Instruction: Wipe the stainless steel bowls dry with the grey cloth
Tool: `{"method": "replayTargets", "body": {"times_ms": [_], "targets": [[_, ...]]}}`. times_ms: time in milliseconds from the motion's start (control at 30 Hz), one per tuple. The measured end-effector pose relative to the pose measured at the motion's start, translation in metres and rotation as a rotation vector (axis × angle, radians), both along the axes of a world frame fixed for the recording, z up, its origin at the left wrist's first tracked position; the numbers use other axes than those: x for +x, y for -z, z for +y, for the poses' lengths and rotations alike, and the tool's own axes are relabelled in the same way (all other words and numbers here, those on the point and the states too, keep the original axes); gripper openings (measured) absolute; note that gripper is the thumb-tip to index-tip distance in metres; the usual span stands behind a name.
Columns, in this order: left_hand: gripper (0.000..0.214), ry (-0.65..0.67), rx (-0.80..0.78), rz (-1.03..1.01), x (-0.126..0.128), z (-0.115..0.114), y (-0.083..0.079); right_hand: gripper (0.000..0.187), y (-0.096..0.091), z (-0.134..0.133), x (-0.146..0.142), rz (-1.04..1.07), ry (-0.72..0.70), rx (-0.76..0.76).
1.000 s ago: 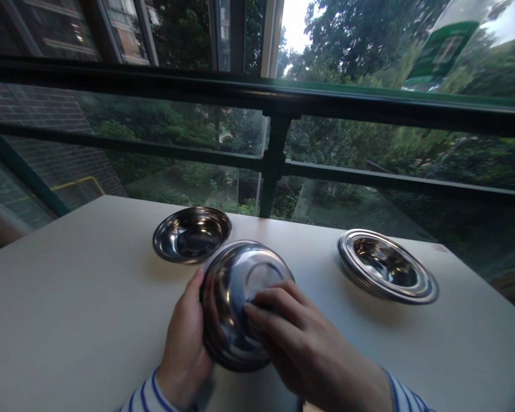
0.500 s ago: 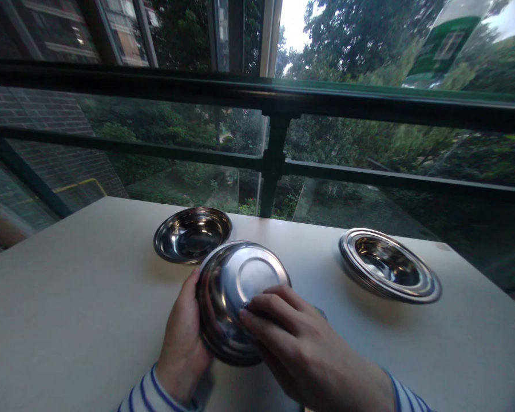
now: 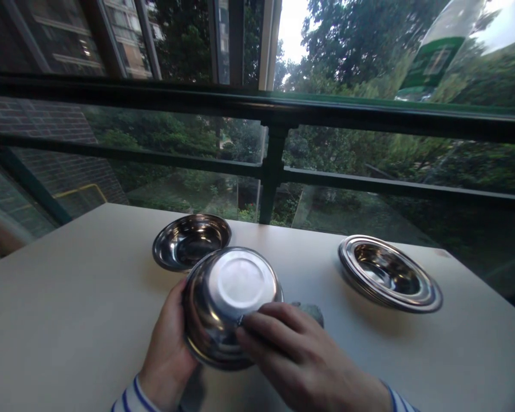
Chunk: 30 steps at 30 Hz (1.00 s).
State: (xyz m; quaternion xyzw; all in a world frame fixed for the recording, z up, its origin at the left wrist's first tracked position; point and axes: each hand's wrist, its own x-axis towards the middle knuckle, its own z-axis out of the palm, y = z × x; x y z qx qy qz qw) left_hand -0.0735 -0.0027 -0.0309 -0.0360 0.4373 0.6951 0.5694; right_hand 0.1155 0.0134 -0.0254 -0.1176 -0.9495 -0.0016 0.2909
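My left hand (image 3: 167,343) grips a stainless steel bowl (image 3: 240,280) by its left side. The bowl is tilted, with its round base facing up and towards me. My right hand (image 3: 292,349) is closed, its fingertips pressed against the bowl's outer wall below the base ring. A small dark, glinting bit shows at those fingertips; the fingers hide most of it, so its kind is unclear. Just behind the right hand, a greyish-green lump (image 3: 312,313) lies on the table, partly covered by the hand.
Another steel bowl (image 3: 192,243) stands upright at the back left of the white table (image 3: 68,297). A stack of steel bowls (image 3: 390,273) stands at the right. Beyond the table's far edge runs a dark green railing (image 3: 274,157); a green-labelled bottle (image 3: 433,60) is above it.
The held bowl has shifted slightly left and its base now faces me more fully. My right fingertips stay on its wall. More of the greyish-green lump shows; the view has tipped up slightly.
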Motion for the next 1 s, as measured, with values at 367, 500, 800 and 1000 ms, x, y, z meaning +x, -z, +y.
{"method": "replayTargets", "body": {"times_ms": [367,500,800,1000], "targets": [[0.019,-0.023,-0.004,0.010,0.003,-0.001,0.000,0.027,0.000,0.001,0.001,-0.003,0.084,-0.176],[0.018,-0.003,-0.005,0.017,0.003,-0.002,-0.001,0.027,0.000,0.001,0.002,-0.009,0.046,-0.216],[0.023,0.007,-0.014,0.043,0.004,-0.003,-0.001,0.030,-0.004,0.004,0.007,-0.030,0.051,-0.253],[0.023,0.001,-0.009,0.048,0.001,-0.004,-0.001,0.031,-0.010,0.004,0.012,-0.026,0.133,-0.238]]}}
